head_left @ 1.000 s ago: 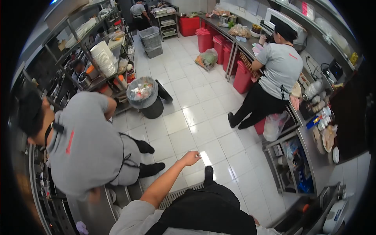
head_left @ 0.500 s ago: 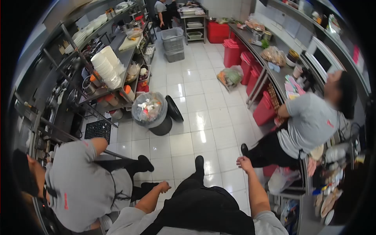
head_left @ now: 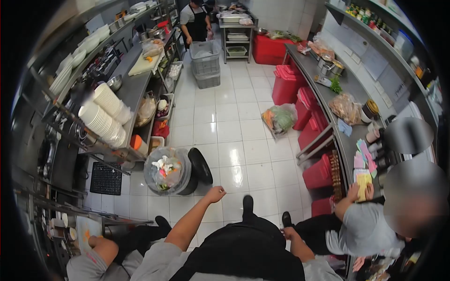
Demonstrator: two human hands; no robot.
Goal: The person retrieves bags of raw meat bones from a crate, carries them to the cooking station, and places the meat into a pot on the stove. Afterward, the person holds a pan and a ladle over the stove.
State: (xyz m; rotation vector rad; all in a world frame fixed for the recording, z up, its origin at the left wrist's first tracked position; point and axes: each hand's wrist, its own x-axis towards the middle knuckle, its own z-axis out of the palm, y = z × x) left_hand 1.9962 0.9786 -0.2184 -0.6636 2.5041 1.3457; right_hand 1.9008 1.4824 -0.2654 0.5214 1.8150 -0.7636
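Note:
My left hand [head_left: 215, 194] hangs forward over the white tiled floor [head_left: 233, 175], its fingers curled together; whether anything small is inside them is hidden. A lined waste bin [head_left: 165, 171] full of scraps stands to its left, with a black lid [head_left: 200, 166] leaning beside it. My right hand [head_left: 289, 232] is low at my right side, near the black apron [head_left: 243, 248] and a co-worker's dark trousers. Its fingers are partly bent, and their grip is too small to make out.
At the right counter a co-worker [head_left: 370, 225] handles yellow paper. Another co-worker [head_left: 105, 255] bends at lower left. A third person [head_left: 194, 21] stands behind grey crates [head_left: 205, 61]. Red bins [head_left: 286, 84] and a vegetable bag [head_left: 280, 120] line the right side.
The view has moved forward along the aisle, so the waste bin and counters appear nearer. My left hand has swung forward and my right hand back. The far person now faces the crates.

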